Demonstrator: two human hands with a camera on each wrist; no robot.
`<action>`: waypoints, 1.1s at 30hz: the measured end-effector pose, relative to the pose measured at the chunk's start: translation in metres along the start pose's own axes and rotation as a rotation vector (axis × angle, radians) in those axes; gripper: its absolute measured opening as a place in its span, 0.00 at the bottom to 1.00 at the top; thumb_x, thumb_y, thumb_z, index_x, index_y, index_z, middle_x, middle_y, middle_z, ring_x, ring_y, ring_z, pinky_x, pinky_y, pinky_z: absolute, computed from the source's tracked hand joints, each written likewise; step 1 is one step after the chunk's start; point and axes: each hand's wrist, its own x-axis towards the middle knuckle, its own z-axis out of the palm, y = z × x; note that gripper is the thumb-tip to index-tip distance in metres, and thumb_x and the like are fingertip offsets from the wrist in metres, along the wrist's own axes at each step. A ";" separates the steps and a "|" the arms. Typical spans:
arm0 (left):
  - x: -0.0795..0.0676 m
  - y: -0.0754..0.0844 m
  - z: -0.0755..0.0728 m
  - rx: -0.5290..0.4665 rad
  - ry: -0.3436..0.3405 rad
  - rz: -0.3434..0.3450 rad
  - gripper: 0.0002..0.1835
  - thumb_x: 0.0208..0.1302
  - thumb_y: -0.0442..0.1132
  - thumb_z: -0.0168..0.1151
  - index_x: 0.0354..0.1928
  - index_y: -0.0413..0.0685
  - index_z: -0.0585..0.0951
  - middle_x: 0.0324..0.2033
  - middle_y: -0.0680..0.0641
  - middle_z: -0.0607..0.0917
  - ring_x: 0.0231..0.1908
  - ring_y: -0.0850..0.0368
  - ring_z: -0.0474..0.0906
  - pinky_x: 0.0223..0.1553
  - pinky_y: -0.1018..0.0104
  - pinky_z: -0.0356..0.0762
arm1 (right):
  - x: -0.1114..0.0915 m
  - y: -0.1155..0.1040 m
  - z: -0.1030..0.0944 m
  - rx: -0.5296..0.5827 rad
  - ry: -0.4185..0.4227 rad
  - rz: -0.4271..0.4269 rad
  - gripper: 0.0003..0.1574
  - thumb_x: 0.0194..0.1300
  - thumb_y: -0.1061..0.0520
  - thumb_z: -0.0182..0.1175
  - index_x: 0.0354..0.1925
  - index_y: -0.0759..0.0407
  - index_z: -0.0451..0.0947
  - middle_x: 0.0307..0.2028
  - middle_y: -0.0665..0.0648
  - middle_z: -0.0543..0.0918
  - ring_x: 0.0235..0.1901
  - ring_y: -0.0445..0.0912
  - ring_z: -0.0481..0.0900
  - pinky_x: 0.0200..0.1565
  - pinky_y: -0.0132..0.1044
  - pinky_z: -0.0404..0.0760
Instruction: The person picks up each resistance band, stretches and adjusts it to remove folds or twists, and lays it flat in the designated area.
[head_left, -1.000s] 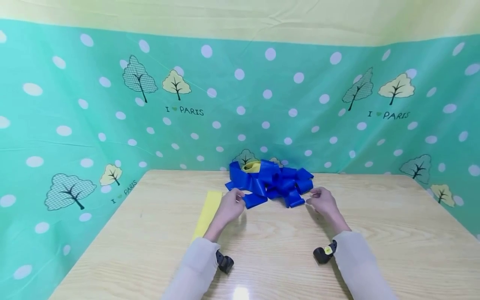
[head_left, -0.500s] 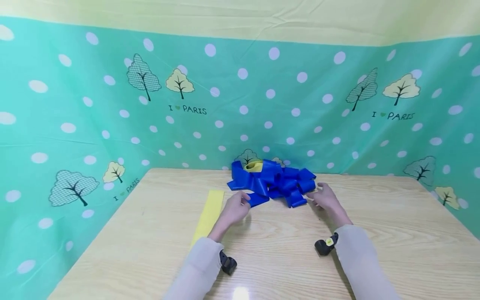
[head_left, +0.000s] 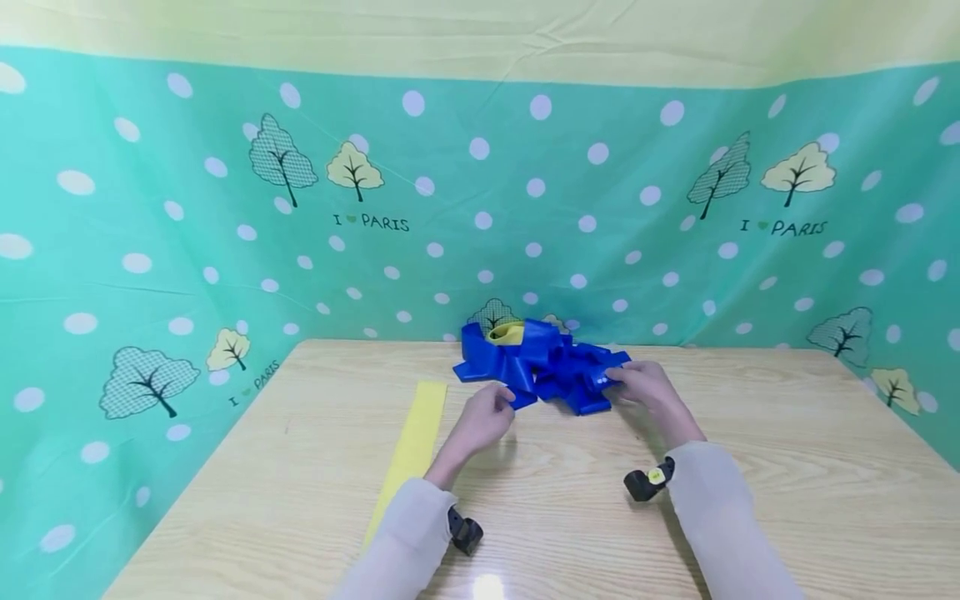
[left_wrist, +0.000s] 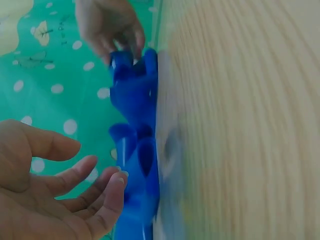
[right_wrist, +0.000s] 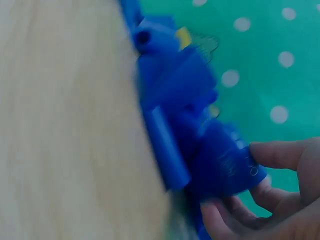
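A heap of shiny blue ribbon (head_left: 551, 362) lies in loose loops at the far side of the table. My right hand (head_left: 648, 387) is at the heap's right end. In the right wrist view, its thumb and fingers pinch a blue fold that bears pale printing (right_wrist: 235, 162). My left hand (head_left: 483, 417) stays just in front of the heap's left end, over a blue ribbon tail (head_left: 522, 400). The left wrist view shows its fingers (left_wrist: 107, 202) spread and gently bent, with nothing between thumb and fingers.
A flat yellow strip (head_left: 415, 429) lies to the left, running partly under the left sleeve. Yellow ribbon (head_left: 507, 334) curls inside the blue heap. Behind the wooden table (head_left: 570, 508) hangs a green dotted curtain (head_left: 480, 200).
My right hand has moved in to the left and taken hold of a blue ribbon fold, which has lifted and turned. My left hand has shifted slightly right.
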 end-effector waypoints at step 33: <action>0.024 0.036 0.051 -0.579 0.093 -0.211 0.09 0.56 0.23 0.58 0.39 0.34 0.73 0.28 0.39 0.83 0.31 0.42 0.85 0.37 0.57 0.84 | -0.023 -0.006 0.038 0.905 -0.349 0.171 0.06 0.72 0.67 0.43 0.44 0.66 0.66 0.32 0.53 0.84 0.32 0.39 0.83 0.37 0.29 0.82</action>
